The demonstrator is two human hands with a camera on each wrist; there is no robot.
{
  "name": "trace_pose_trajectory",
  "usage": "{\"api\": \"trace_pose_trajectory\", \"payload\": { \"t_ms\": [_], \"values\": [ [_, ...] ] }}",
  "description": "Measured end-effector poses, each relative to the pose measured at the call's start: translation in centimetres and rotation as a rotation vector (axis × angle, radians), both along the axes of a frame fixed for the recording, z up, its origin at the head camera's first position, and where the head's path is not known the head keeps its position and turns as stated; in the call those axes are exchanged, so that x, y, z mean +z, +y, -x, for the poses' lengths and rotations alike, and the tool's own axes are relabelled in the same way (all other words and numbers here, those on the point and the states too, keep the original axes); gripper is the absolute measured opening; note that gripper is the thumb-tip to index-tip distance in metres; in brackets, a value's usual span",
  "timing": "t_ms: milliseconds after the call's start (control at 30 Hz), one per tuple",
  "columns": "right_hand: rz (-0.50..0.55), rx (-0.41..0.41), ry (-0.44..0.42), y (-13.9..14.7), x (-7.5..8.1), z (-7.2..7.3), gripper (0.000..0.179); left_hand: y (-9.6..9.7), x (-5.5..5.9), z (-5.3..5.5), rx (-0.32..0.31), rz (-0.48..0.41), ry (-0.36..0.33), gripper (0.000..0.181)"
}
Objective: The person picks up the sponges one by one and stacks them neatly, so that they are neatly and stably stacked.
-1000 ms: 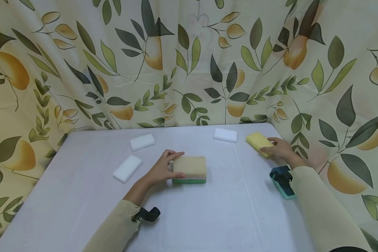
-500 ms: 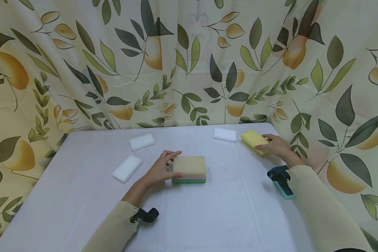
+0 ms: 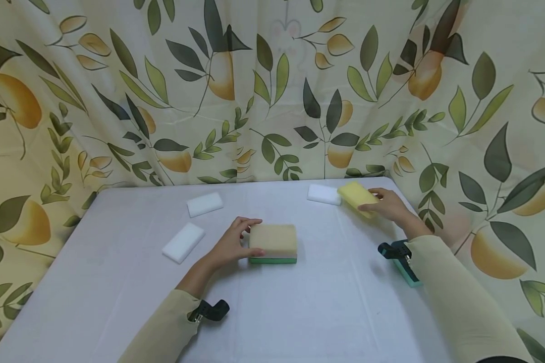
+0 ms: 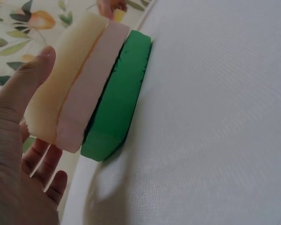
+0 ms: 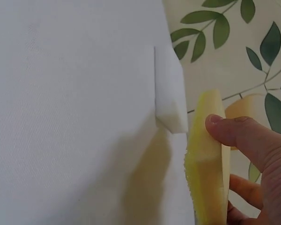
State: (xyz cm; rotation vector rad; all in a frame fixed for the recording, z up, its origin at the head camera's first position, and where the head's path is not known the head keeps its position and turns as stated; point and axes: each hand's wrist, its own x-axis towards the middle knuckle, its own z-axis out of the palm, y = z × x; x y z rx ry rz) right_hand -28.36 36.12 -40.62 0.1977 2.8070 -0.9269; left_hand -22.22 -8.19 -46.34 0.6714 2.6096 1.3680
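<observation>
In the middle of the table, a stack of sponges has a beige sponge on top, a pale pink layer in between and a green block at the bottom. My left hand grips its upper part from the left, thumb on the near side and fingers behind. At the back right my right hand pinches a yellow sponge by its right part. In the right wrist view that yellow sponge is raised, its shadow falling on the tablecloth, close to a white block.
Two more white blocks, one at the back left and one nearer, lie left of the stack. A teal-edged dark block is partly hidden under my right sleeve. A patterned curtain hangs behind the white table.
My right hand has lifted the yellow sponge and carried it left, so it now overlaps the white block's right end in the head view. My left hand stays at the stack.
</observation>
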Motion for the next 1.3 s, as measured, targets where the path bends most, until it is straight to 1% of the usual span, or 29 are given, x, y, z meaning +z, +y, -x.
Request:
{"api": "trace_pose_trajectory", "payload": {
  "t_ms": [200, 433, 633, 733, 900, 1167, 1300],
  "values": [
    [0.008, 0.029, 0.032, -1.3, 0.1, -0.1, 0.091, 0.0, 0.0, -0.1, 0.015, -0.007, -0.010, 0.082],
    [0.002, 0.080, 0.085, -2.8, 0.3, -0.1, 0.087, 0.1, 0.0, 0.0, 0.003, -0.026, 0.004, 0.082],
    [0.005, 0.103, 0.127, -3.9, 0.7, -0.5, 0.083, 0.1, 0.0, 0.0, 0.003, -0.015, -0.008, 0.082],
    [0.010, 0.101, 0.132, -4.6, 0.9, -0.7, 0.082, 0.0, 0.1, 0.0, 0.008, -0.010, -0.004, 0.081],
    [0.034, 0.087, 0.106, -5.8, 0.9, -0.9, 0.082, -0.1, 0.1, 0.1, 0.017, -0.005, 0.005, 0.080],
    [0.016, 0.122, 0.129, -7.1, 0.8, -1.4, 0.082, -0.1, 0.0, 0.1, 0.020, -0.002, 0.023, 0.079],
    [0.019, 0.141, 0.134, -8.1, 1.1, -1.9, 0.083, -0.1, 0.0, 0.1, 0.018, -0.003, 0.022, 0.079]
  ]
}}
